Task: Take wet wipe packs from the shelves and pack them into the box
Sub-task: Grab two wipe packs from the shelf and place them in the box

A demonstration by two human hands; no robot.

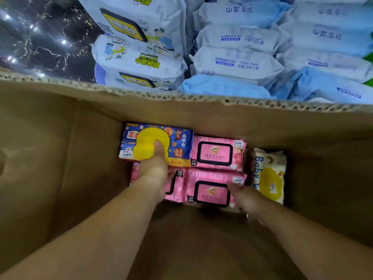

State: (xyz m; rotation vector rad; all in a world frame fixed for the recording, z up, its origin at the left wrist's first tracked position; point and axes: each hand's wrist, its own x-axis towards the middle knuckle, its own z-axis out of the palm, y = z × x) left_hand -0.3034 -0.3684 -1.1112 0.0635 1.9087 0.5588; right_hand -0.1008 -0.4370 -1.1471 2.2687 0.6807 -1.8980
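Box (60, 158): one blue pack (181, 142), pinched in my left hand (155, 170); three pink packs (218, 153); one cream pack (270, 178). Grip of my right hand (246, 199): indeterminate.

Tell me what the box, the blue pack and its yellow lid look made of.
The box: corrugated cardboard, matte brown; fluting shows along its top edge. The blue pack: likely thin printed plastic film with a slight sheen. The yellow lid: probably rigid moulded plastic, smooth and uniform.

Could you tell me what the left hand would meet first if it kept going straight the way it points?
The left hand touches the yellow lid of the blue pack; going on, it would probably reach the box's far wall, though depth is unclear.
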